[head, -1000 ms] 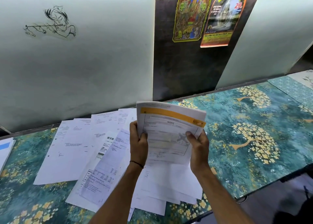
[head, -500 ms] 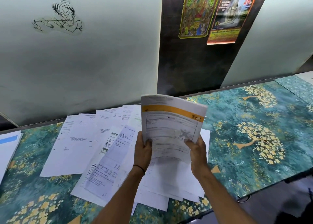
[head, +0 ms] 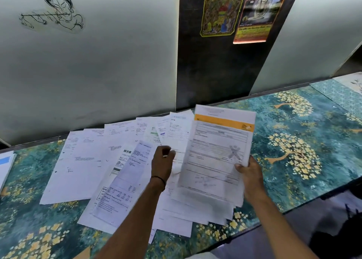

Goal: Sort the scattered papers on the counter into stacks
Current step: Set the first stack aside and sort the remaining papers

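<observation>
A bundle of papers (head: 219, 153), topped by a form with an orange band, is held tilted above the counter by my right hand (head: 250, 174), which grips its lower right edge. My left hand (head: 161, 164) is off the bundle, just to its left, fingers curled over the spread sheets. It is blurred, so I cannot tell if it pinches a sheet. Several white scattered papers (head: 82, 160) fan out overlapping across the counter. A bluish printed slip (head: 125, 180) lies on top of them.
The counter (head: 293, 141) has a teal surface with yellow floral print, bare to the right of the papers. A separate paper pile with a blue patch (head: 5, 164) sits at the far left edge. A wall runs close behind. The counter's front edge (head: 293, 209) drops off at lower right.
My left hand has let go of the bundle and moved left and down. The bundle now rests in my right hand alone and has shifted right, tilting flatter.
</observation>
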